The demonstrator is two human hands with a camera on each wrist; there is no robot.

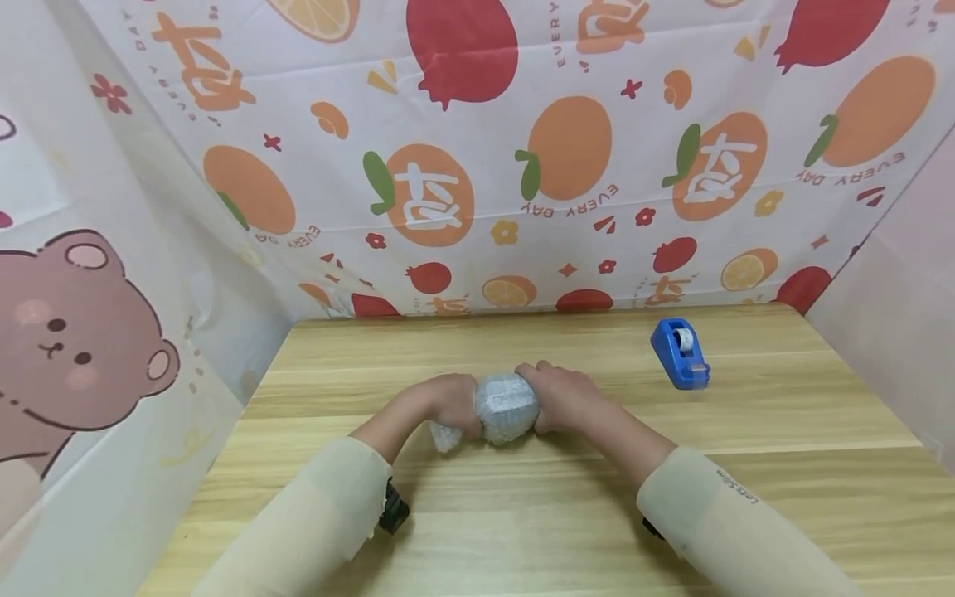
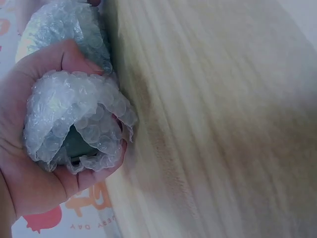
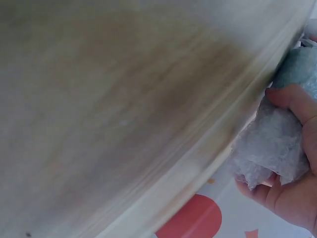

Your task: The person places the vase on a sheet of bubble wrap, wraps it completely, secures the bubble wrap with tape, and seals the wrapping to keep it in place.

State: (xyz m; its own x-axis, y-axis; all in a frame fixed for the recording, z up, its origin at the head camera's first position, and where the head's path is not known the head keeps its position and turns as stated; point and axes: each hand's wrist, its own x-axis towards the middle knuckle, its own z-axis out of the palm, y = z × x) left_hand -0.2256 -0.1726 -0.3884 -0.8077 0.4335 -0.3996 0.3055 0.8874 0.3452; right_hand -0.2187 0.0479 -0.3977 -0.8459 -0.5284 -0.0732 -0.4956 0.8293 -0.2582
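A bundle in bubble wrap point(image 1: 507, 408) lies crosswise between both hands, low over the table or on it; I cannot tell which. My left hand point(image 1: 453, 402) grips its left end, fingers and thumb curled round the wrap. In the left wrist view that end of the bubble wrap point(image 2: 69, 99) gapes, and a dark grey-green object point(image 2: 79, 145) shows inside; its kind is hidden. On the other end, my right hand point(image 1: 563, 398) holds the wrap, and crumpled bubble wrap point(image 3: 275, 144) sticks out past the fingers in the right wrist view.
A blue tape dispenser point(image 1: 675, 356) with a roll of clear tape stands at the back right of the wooden table point(image 1: 522, 522). Behind the table hangs a fruit-print sheet point(image 1: 477, 191). A bear-print sheet point(image 1: 82, 348) covers the left side.
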